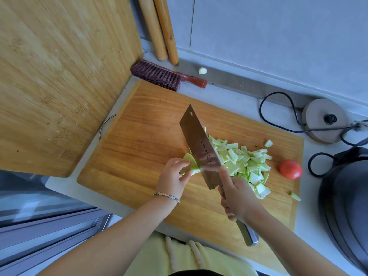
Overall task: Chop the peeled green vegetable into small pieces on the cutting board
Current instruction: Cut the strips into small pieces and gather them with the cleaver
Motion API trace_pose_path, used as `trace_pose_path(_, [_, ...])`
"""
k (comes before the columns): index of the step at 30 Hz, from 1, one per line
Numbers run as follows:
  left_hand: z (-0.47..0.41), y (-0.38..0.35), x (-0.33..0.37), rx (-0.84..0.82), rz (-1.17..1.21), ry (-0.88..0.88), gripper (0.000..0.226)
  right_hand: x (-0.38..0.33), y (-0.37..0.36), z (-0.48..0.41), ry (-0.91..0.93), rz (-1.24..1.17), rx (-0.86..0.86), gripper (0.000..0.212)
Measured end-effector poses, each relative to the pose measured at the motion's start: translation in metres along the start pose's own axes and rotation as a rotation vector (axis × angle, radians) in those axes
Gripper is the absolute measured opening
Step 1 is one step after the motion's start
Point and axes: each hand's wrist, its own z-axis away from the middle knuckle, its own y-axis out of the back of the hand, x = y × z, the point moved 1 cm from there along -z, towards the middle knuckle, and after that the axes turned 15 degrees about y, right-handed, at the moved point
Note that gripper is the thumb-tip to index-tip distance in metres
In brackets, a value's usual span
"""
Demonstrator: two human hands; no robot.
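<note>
A wooden cutting board (143,136) lies on the counter. My left hand (172,177) pins down a small leftover piece of peeled green vegetable (190,162) near the board's middle. My right hand (238,197) grips the handle of a steel cleaver (200,147), index finger stretched along the blade. The blade stands edge-down against the right side of that piece. A heap of pale green cut pieces (244,163) lies right of the blade, partly hidden by it.
A red tomato (290,169) rests at the board's right edge. Behind the board lie a brush (165,75) and a garlic clove (202,70). A kettle base (323,120) with cord and a dark pot (346,194) sit right. A large bamboo board (59,76) leans at left.
</note>
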Motion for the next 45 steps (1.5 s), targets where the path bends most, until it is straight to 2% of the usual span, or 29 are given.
trace_pose_path(5, [0.0,-0.001,-0.001,0.019,-0.002,-0.001,0.025,0.019,-0.007,0.008,-0.06,0.028,-0.013,0.057])
trace_pose_path(11, [0.0,0.0,-0.001,0.008,0.019,0.008,0.027,0.036,-0.035,-0.013,-0.017,0.138,0.03,0.055])
trace_pose_path(17, [0.0,0.0,-0.004,0.001,0.014,-0.009,0.028,0.038,-0.038,-0.018,-0.024,0.009,0.077,0.057])
trace_pose_path(21, [0.001,0.001,-0.006,-0.008,0.064,0.038,0.029,0.025,-0.02,-0.016,-0.064,-0.102,0.046,0.055])
trace_pose_path(33, [-0.008,0.007,0.008,0.026,0.022,0.15,0.041,0.013,-0.001,-0.006,-0.023,-0.062,0.019,0.057])
trace_pose_path(38, [-0.032,0.012,0.024,-0.093,0.022,0.214,0.03,0.012,-0.005,-0.012,-0.01,-0.05,-0.007,0.056])
trace_pose_path(41, [-0.042,0.013,0.026,-0.066,0.005,0.218,0.019,0.012,-0.009,-0.018,-0.015,-0.039,-0.026,0.057])
trace_pose_path(45, [-0.052,0.013,0.023,-0.021,-0.118,0.178,0.017,0.011,-0.01,-0.024,-0.038,-0.051,-0.035,0.058])
